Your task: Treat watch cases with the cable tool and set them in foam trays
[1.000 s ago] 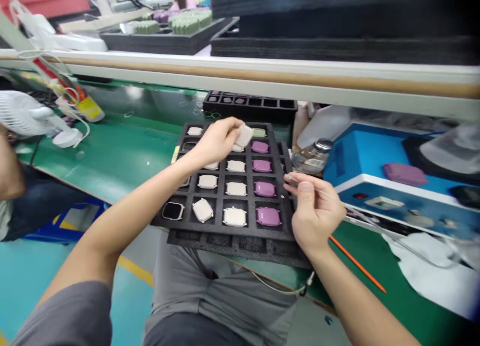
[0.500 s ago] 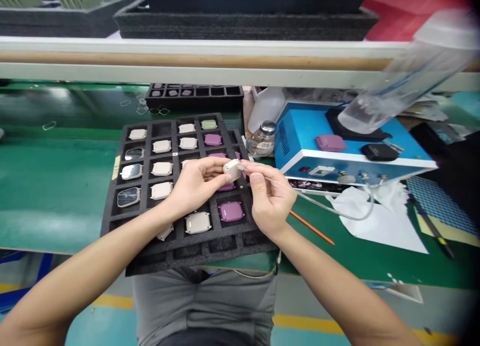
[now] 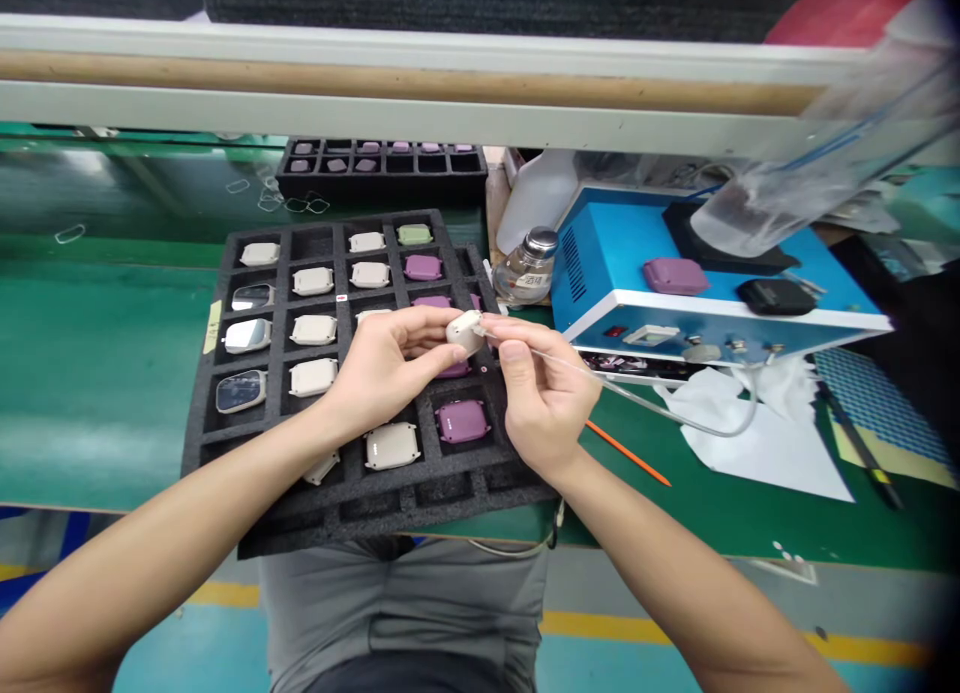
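Observation:
My left hand (image 3: 397,363) pinches a beige watch case (image 3: 465,331) between thumb and fingers, tilted above the foam tray. My right hand (image 3: 551,393) is closed on the end of a thin clear tube (image 3: 637,400), whose tip meets the right edge of the case. The exact tip is too small to make out. Below both hands lies the black foam tray (image 3: 289,428), its compartments holding beige watch cases (image 3: 391,446), purple ones (image 3: 463,423), a green one (image 3: 415,234) and, at the left, several with dark glossy faces (image 3: 241,391).
At the right stands a blue control box (image 3: 622,238) bearing a purple case (image 3: 675,275). Beside it are a glass bottle (image 3: 527,268), white paper (image 3: 787,453) and an orange stick (image 3: 628,453). A shelf edge (image 3: 450,103) crosses above; another black tray (image 3: 382,185) lies behind.
The view has shifted slightly, so the tray sits a little further left and the shelf higher in the picture. Both hands keep the same hold on the case and tube.

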Action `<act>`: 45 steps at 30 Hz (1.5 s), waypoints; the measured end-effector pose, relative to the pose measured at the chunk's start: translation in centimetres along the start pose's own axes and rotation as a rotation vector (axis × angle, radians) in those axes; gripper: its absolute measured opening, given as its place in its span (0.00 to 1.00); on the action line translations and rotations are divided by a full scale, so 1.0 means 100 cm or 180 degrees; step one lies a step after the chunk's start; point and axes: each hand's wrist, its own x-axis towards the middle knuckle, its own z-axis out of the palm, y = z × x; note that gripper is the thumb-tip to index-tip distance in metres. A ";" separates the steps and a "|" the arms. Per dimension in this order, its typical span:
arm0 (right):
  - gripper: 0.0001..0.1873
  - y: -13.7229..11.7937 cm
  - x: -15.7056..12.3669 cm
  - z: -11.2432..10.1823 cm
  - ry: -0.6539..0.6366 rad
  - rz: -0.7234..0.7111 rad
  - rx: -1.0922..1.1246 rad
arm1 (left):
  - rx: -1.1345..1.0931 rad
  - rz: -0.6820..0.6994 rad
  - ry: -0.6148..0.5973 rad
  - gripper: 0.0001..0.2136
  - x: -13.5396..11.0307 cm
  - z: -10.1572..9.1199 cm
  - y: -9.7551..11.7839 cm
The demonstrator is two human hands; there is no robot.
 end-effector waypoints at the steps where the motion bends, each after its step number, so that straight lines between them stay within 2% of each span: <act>1: 0.09 0.000 0.000 0.000 0.0001 0.0013 0.0008 | 0.0014 0.0009 0.0000 0.15 0.000 0.000 0.000; 30: 0.08 0.001 -0.001 0.000 0.0006 0.0143 0.0014 | 0.0295 0.0223 0.0030 0.14 0.001 -0.002 0.000; 45: 0.08 0.001 0.006 0.001 -0.0058 0.0144 0.0006 | 0.0449 -0.0056 0.0206 0.18 0.004 -0.001 0.010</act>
